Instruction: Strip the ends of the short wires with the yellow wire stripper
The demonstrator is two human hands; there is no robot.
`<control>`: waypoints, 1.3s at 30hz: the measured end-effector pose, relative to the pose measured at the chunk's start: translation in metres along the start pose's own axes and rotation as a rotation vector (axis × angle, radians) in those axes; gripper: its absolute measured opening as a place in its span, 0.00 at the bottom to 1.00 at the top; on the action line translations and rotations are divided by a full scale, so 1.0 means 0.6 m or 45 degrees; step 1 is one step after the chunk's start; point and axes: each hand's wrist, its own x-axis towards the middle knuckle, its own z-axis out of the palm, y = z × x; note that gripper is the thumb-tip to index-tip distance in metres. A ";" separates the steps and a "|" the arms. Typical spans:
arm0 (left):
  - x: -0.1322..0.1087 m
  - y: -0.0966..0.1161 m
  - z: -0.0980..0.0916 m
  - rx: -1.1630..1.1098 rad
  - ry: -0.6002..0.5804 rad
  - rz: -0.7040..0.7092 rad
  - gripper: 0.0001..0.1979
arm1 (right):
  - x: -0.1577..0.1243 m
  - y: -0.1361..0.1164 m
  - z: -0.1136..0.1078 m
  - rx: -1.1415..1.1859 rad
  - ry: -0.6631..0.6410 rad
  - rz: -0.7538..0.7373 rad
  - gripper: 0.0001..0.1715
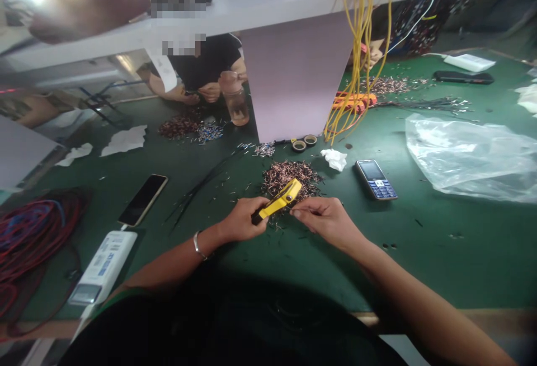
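My left hand (248, 219) is wrapped round a yellow wire stripper (279, 201) with a dark grip, its head pointing up and to the right. Close to the tool's jaws, my right hand (321, 216) pinches a thin wire, mostly hidden by the fingertips. Just beyond both hands lies a pile of short copper-and-black wire pieces (289, 173), partly covered by the tool. Loose bits are scattered round the pile on the green table (235, 276).
A keypad phone (375, 179) and crumpled tissue (334, 159) lie right of the pile. To the left are a smartphone (143, 200), a white power bank (104, 265) and coiled red wires (36, 237). Yellow wires (363, 30) hang from the shelf. Co-workers sit opposite.
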 end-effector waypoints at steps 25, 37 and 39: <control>0.021 -0.034 -0.019 -2.045 -0.745 -0.492 0.28 | 0.023 0.023 -0.022 0.059 0.243 -0.037 0.12; 0.017 -0.027 -0.021 -2.049 -0.870 -0.477 0.26 | 0.017 0.012 -0.021 -0.022 0.237 -0.051 0.11; 0.016 -0.027 -0.020 -2.043 -0.873 -0.468 0.26 | 0.017 0.011 -0.021 -0.016 0.231 -0.047 0.11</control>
